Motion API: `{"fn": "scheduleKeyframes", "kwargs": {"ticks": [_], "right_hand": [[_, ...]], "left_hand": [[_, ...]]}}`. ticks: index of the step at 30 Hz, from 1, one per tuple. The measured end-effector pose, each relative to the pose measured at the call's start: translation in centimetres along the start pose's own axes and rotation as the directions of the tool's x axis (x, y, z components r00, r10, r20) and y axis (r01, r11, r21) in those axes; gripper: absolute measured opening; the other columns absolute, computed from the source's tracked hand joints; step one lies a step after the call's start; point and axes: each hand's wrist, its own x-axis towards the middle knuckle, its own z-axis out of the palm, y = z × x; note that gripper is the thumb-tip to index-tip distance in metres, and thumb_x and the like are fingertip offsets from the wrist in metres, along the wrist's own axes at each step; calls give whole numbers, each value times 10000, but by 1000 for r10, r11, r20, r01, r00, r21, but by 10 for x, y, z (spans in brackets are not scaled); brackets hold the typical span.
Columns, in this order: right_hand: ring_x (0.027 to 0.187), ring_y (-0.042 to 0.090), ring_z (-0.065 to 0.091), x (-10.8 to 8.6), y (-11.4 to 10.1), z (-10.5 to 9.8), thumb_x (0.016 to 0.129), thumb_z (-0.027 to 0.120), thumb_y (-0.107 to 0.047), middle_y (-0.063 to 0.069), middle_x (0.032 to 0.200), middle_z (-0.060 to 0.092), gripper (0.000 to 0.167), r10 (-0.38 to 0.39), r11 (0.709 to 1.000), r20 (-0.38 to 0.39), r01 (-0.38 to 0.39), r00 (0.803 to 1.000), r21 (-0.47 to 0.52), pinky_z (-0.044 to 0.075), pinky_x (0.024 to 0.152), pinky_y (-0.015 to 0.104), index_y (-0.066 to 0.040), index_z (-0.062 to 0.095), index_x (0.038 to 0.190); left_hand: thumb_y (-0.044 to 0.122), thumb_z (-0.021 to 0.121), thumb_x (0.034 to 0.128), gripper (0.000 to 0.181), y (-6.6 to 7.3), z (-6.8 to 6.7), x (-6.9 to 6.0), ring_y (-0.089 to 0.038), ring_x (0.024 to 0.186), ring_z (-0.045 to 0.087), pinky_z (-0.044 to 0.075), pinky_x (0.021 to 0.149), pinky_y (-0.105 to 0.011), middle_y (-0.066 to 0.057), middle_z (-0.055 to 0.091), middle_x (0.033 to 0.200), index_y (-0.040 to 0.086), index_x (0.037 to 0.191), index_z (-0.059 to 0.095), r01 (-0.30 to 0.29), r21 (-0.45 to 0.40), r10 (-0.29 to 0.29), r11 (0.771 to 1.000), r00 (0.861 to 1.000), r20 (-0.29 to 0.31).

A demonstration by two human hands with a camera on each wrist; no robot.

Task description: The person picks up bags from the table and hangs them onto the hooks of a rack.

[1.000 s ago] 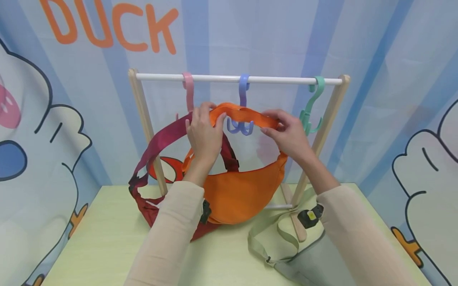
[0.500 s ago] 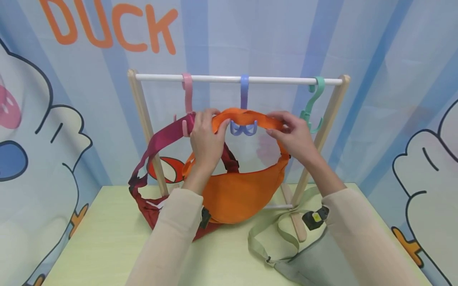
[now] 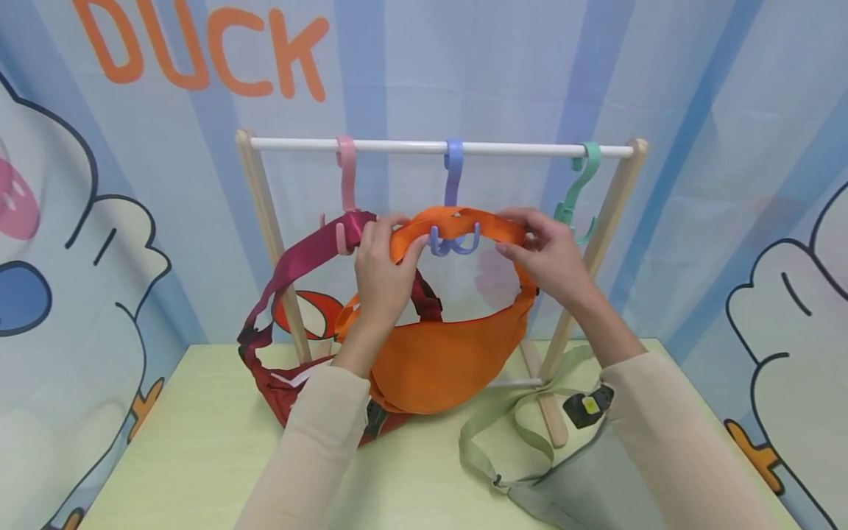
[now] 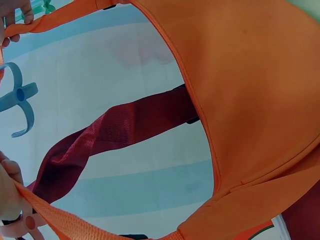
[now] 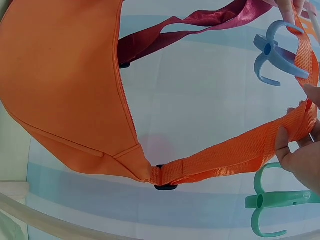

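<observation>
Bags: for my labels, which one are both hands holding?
The orange bag: the left hand and right hand pinch its strap. The red bag is on the pink hook; the grey bag lies on the table.

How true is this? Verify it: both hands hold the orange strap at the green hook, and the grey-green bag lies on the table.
No: the head view shows the orange strap held at the blue hook, not green. The rest stands.

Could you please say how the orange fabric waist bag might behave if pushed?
The orange fabric waist bag would probably swing, as its body hangs below its orange webbing strap. That strap is likely floppy, since it bends in loose curves.
</observation>
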Motion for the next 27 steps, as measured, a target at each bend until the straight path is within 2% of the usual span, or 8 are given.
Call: {"fn": "scheduleKeyframes", "kwargs": {"ticks": [10, 21, 27], "right_hand": [[885, 175, 504, -1, 1, 0, 845, 634, -42, 133, 1065, 575, 361, -17, 1000, 11, 17, 1000, 14, 443, 695, 212, -26, 567, 1200], [892, 179, 510, 0, 5, 1, 844, 625, -13, 146, 1066, 574, 358, -16, 999, 26, 15, 1000, 29, 458, 715, 213, -4, 556, 1196], [922, 178, 515, 0, 6, 1, 851, 619, -21, 143, 1080, 580, 354, -12, 1000, 32, 11, 999, 23, 461, 758, 230, -8, 555, 1198]], "left_hand": [[196, 701, 811, 318, -3, -1, -3, -275, 807, 493, 404, 684, -378, -154, 523, 899, 4, 1043, 597, -32, -34, 32, 999, 999, 6], [198, 701, 811, 328, -4, -4, -6, -269, 785, 482, 403, 655, -364, -152, 517, 895, 9, 1057, 595, -38, -53, 40, 998, 999, 20], [178, 694, 817, 328, -3, -5, -7, -265, 807, 492, 432, 672, -362, -156, 527, 929, 4, 1074, 589, -19, -65, 21, 998, 999, 38]]}}
